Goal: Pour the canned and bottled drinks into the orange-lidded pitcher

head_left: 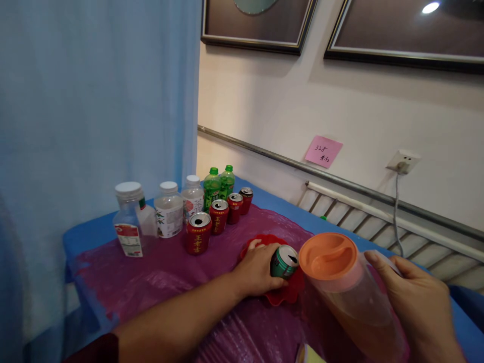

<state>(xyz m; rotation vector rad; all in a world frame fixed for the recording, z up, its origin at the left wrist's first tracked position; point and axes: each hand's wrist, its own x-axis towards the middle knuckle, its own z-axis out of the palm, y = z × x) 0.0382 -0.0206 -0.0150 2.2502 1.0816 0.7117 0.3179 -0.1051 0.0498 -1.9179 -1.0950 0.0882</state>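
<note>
My left hand (257, 269) is wrapped round a green can (284, 262) with an opened top, held over a red scalloped dish (282, 295). The can leans toward the right. By its handle, my right hand (419, 297) holds a clear plastic pitcher (363, 302) with an orange lid (328, 256). The pitcher is tilted, its lid close beside the can's top, and brownish liquid shows inside. Whether anything flows between them cannot be made out.
Behind my left arm stand several red cans (198, 233), white-capped clear bottles (169, 212) and two green bottles (212, 189). Purple plastic (151, 275) covers the blue table (91, 227). A pipe, radiator (351, 219) and plugged-in cable line the wall; a blue curtain (98, 101) hangs left.
</note>
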